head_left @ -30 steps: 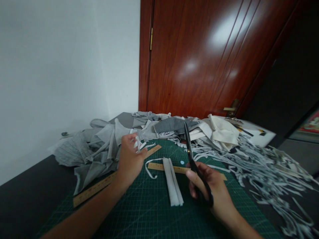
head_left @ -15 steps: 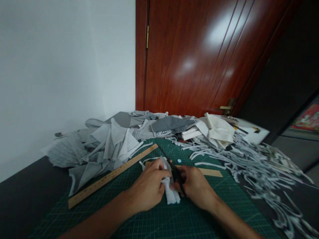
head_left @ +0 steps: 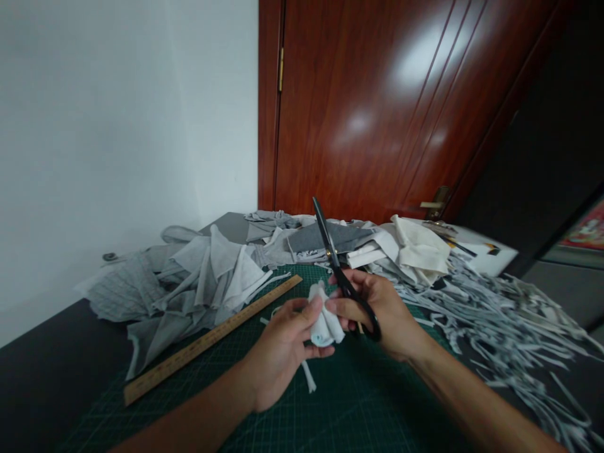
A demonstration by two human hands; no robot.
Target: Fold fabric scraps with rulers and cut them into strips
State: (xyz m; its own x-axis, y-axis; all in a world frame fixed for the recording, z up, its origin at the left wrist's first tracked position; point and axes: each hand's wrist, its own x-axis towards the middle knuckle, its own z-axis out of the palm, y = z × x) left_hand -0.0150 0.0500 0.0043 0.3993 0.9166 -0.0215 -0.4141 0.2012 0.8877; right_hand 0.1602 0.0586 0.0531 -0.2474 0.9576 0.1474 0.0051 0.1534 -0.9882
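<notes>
My left hand (head_left: pixel 287 340) is closed on a small folded bundle of pale grey fabric (head_left: pixel 325 327), held above the green cutting mat (head_left: pixel 283 421). My right hand (head_left: pixel 377 308) has black scissors (head_left: pixel 346 286) in its grip, their blades shut and pointing up and away. The thumb and a finger of that hand also touch the bundle's right side. A thin pale strip (head_left: pixel 308 377) hangs or lies below the left hand; I cannot tell if it joins the bundle. Left of the hands, a wooden ruler (head_left: pixel 212 340) lies slantwise on the mat.
Grey fabric pieces (head_left: pixel 198 270) are heaped at the left. Cream cloth (head_left: pixel 419 248) and dark grey cloth (head_left: pixel 349 236) lie at the back. Many thin fabric strips (head_left: pixel 500 321) spread over the right side. Behind stand a white wall (head_left: pixel 117 126) and a brown door (head_left: pixel 358 113).
Both hands have lifted off the mat with the fabric. The scissors, lower and beside the cloth before, now point upward. The fabric is bunched up where it hung longer.
</notes>
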